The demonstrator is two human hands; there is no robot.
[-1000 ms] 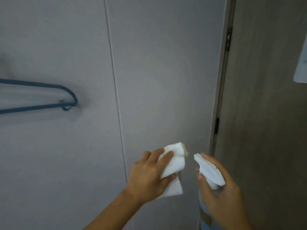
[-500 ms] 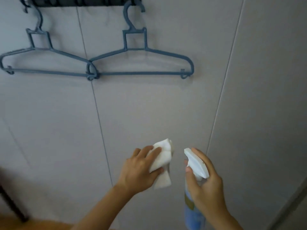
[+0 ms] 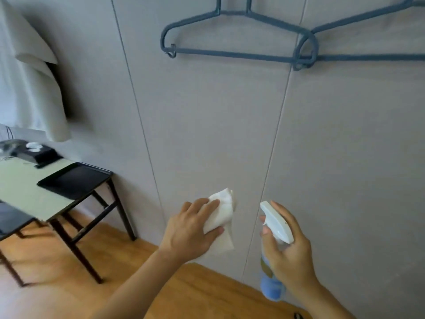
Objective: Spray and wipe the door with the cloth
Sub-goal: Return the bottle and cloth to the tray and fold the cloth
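The white cloth (image 3: pixel 222 211) sits low against the grey panelled wall (image 3: pixel 207 134), bunched under the left hand (image 3: pixel 190 229), whose fingers and thumb curl round it. Just to its right, the right hand (image 3: pixel 289 249) grips a spray bottle (image 3: pixel 272 288) with a white trigger head (image 3: pixel 277 223), pointed at the wall. Above hang two blue hangers (image 3: pixel 239 38). At left a table (image 3: pixel 20 192) carries a black tray (image 3: pixel 73 179).

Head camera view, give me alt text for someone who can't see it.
A left hand holds a white cloth near a grey panelled wall, and the right hand grips a spray bottle. Blue hangers hang above; a folding table stands at left.
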